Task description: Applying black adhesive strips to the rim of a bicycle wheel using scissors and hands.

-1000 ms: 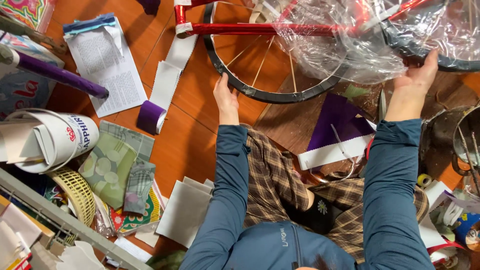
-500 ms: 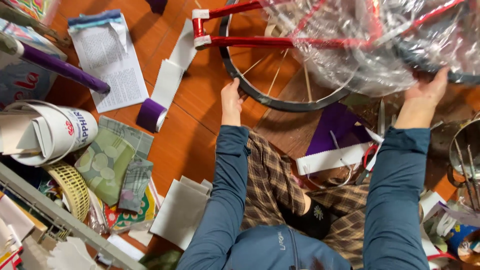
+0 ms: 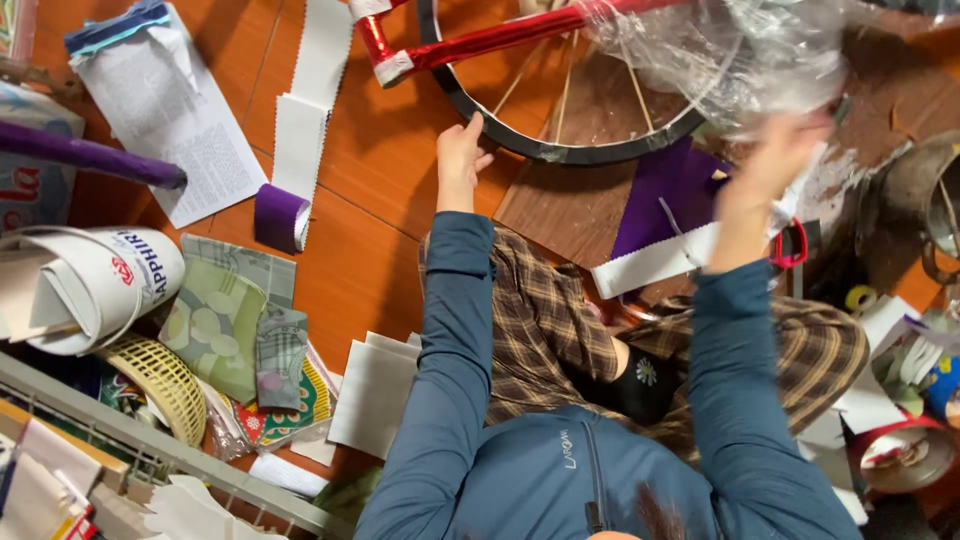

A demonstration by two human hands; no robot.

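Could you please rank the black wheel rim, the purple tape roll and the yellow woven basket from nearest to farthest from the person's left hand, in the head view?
From the left hand:
1. Black wheel rim, touching the fingertips, just right.
2. Purple tape roll, on the floor to the left.
3. Yellow woven basket, far lower left, by the wire rack.

Red bike frame (image 3: 500,35), black tyre (image 3: 560,150), purple tape roll (image 3: 280,217) w/ white backing, brown plaid trousers (image 3: 550,320), blue sleeves (image 3: 450,330), orange-brown wood floor (image 3: 370,270).
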